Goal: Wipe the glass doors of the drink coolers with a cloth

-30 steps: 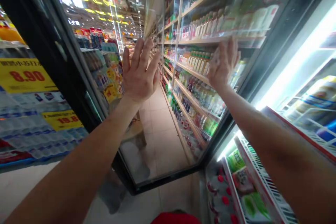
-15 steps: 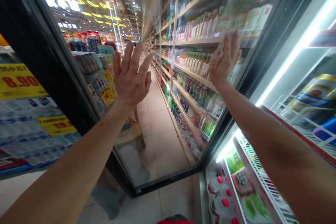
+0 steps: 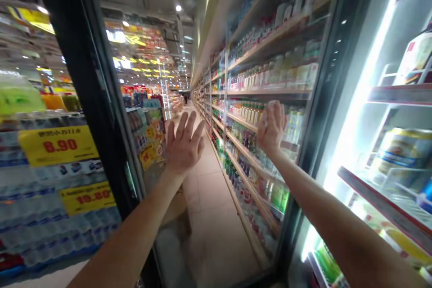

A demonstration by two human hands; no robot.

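Observation:
Both my hands are raised flat against a glass cooler door (image 3: pixel 219 216) with a black frame (image 3: pixel 91 90), swung open into the aisle. My left hand (image 3: pixel 184 146) has its fingers spread and the palm on the glass near the door's middle. My right hand (image 3: pixel 272 126) is open too, pressed on the glass close to the door's hinge-side frame (image 3: pixel 315 112). Neither hand holds anything. Through the glass I see the aisle floor and shelves of bottled drinks (image 3: pixel 256 112).
The lit cooler interior (image 3: pixel 398 153) with wire shelves and packaged goods is at my right. Stacks of bottled water with yellow price signs (image 3: pixel 57 146) stand at the left. A long aisle of drink shelves runs ahead.
My view has tilted up, so both hands sit lower in the picture. The door has swung further away from me, and both palms stay on the glass.

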